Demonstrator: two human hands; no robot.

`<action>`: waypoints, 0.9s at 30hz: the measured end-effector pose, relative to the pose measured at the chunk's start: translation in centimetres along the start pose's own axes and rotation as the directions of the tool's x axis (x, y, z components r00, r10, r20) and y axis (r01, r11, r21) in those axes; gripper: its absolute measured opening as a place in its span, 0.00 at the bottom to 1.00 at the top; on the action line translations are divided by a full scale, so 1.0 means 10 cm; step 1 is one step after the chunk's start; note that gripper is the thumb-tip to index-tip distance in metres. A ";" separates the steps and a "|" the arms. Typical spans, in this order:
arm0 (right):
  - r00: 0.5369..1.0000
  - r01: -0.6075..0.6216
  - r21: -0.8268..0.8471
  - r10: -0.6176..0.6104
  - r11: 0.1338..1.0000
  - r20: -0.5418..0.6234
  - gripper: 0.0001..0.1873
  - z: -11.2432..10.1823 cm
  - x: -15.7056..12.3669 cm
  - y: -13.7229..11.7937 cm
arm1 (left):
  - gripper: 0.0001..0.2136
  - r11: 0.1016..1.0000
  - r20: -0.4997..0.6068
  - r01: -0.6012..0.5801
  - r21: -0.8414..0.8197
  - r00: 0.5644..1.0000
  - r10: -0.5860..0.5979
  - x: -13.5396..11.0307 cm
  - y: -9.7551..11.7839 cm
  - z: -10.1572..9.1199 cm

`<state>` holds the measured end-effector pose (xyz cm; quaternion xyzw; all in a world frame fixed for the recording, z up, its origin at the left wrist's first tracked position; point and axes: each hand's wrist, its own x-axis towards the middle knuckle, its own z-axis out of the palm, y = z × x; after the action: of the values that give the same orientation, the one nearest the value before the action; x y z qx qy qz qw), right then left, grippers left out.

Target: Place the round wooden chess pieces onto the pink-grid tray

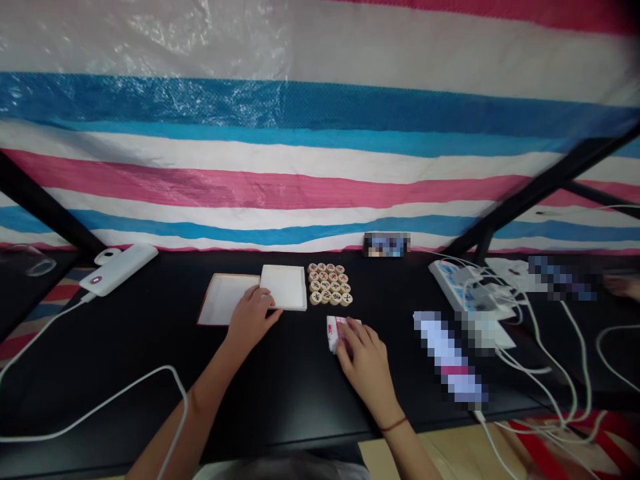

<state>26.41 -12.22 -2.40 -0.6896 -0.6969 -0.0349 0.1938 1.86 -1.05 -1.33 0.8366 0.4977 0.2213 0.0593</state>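
Round wooden Chinese chess pieces with red and black characters stand in neat rows on the black table. Beside them on the left lies an open, shallow white box. My left hand is at its near left corner, fingers over the wall and thumb at the front edge. Partly under that hand is a second shallow tray with brown edges, a box lid. My right hand closes over a small folded white sheet with red print, in front of the pieces; its fingers cover much of the sheet.
A power strip with plugs and tangled white cables occupies the right side, near a blurred phone. Another phone leans at the back. A white power bank lies far left. Someone else's hand shows at the right edge.
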 end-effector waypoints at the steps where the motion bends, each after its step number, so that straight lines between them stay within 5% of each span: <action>1: 1.000 -0.004 -0.001 0.004 1.000 0.004 0.16 -0.01 0.01 0.02 | 0.04 1.000 -0.007 0.000 0.012 1.000 0.000 0.02 0.01 0.01; 9: 0.996 -0.091 0.010 0.091 0.996 -0.018 0.14 0.00 0.03 0.12 | 0.20 0.994 -0.067 -0.038 0.103 0.997 0.045 -0.10 -0.05 -0.20; 17: 0.994 -0.098 0.036 0.099 0.995 -0.053 0.14 0.04 0.03 0.12 | 0.13 0.985 0.039 -0.044 0.170 0.999 0.038 -0.29 -0.18 -0.24; 27: 0.998 -0.044 0.070 0.047 0.997 -0.049 0.15 0.06 0.05 0.10 | 0.10 0.973 0.075 -0.043 0.225 0.997 0.027 -0.12 -0.11 -0.12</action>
<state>27.27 -11.51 -2.96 -0.6971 -0.6766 -0.0240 0.2358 -0.04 -1.75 -0.94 0.8538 0.5025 0.1343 -0.0225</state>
